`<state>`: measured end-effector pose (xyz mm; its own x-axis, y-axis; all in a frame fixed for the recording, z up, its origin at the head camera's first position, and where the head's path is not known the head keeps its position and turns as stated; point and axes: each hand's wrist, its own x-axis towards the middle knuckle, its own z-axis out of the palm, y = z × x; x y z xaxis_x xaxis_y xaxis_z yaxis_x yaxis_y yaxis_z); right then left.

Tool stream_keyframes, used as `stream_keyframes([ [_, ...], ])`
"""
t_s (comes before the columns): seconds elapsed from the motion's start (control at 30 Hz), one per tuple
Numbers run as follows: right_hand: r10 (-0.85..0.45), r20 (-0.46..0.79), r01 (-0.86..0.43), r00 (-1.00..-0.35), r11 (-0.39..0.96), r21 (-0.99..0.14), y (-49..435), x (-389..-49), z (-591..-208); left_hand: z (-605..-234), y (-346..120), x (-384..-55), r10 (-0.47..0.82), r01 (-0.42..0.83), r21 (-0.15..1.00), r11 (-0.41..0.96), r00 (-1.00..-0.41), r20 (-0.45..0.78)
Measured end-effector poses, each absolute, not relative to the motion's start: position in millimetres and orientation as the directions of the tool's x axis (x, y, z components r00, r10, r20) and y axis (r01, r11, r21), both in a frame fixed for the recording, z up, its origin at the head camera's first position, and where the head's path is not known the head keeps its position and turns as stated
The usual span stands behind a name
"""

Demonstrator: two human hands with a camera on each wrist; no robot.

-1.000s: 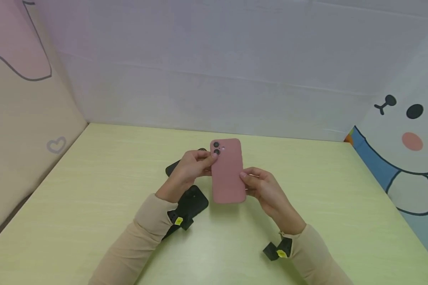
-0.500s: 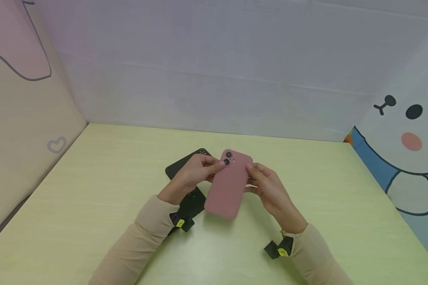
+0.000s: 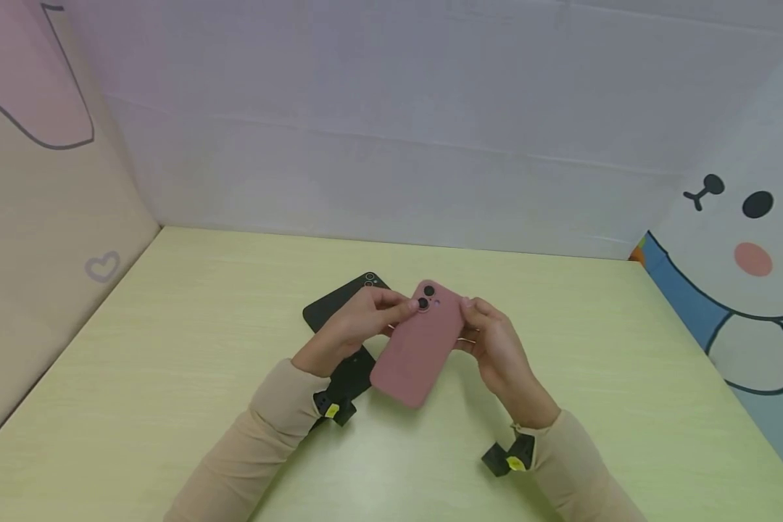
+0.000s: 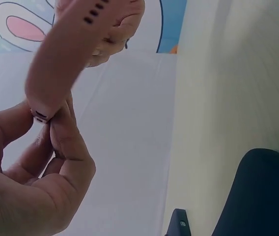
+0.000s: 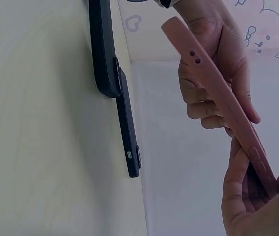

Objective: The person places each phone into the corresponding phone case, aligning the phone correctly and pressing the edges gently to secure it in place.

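Note:
A pink phone case [image 3: 417, 348] is held above the table with its back, bearing two dark round lens spots, turned up. I cannot tell whether a phone sits inside. My left hand [image 3: 368, 319] pinches its upper left edge beside the lenses, thumb on the back. At the upper right corner my right hand [image 3: 496, 341] grips it between thumb and fingers. In the left wrist view the pink case [image 4: 70, 54] shows an edge with small dark slots. Two round holes and raised side buttons mark the pink case [image 5: 218, 88] in the right wrist view.
Two black phone-shaped things lie on the pale table [image 3: 594, 348], partly behind my left arm: the farther one [image 3: 333, 301] has round camera rings, the nearer one [image 3: 355, 373] is largely covered. A pale wall [image 3: 391, 130] rises at the back.
The pink case has tilted from nearly upright so its top leans right, and come slightly nearer. My right hand has moved from its lower side to its top corner; my left still pinches it.

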<state>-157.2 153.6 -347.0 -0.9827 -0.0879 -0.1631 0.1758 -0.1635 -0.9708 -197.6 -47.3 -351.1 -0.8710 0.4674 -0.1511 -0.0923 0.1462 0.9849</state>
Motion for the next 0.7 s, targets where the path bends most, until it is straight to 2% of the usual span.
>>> stream_keyframes([
  [0.27, -0.013, -0.173, 0.172, -0.985, -0.21, -0.963, 157, -157, -343, -354, -52, -201, 0.543, -0.107, 0.98, 0.166, -0.82, -0.181],
  [0.5, 0.069, -0.176, 0.14, -0.982, -0.361, -0.922, 165, -157, -336, -346, -69, -203, 0.639, -0.028, 0.959, 0.281, -0.74, -0.209],
  [0.6, 0.097, -0.189, 0.132, -0.977, -0.422, -0.897, 167, -157, -334, -342, -72, -203, 0.642, -0.027, 0.956, 0.292, -0.736, -0.217],
  [0.7, 0.1, -0.192, 0.128, -0.976, -0.45, -0.884, 167, -156, -332, -340, -73, -203, 0.624, -0.022, 0.96, 0.279, -0.755, -0.199],
])
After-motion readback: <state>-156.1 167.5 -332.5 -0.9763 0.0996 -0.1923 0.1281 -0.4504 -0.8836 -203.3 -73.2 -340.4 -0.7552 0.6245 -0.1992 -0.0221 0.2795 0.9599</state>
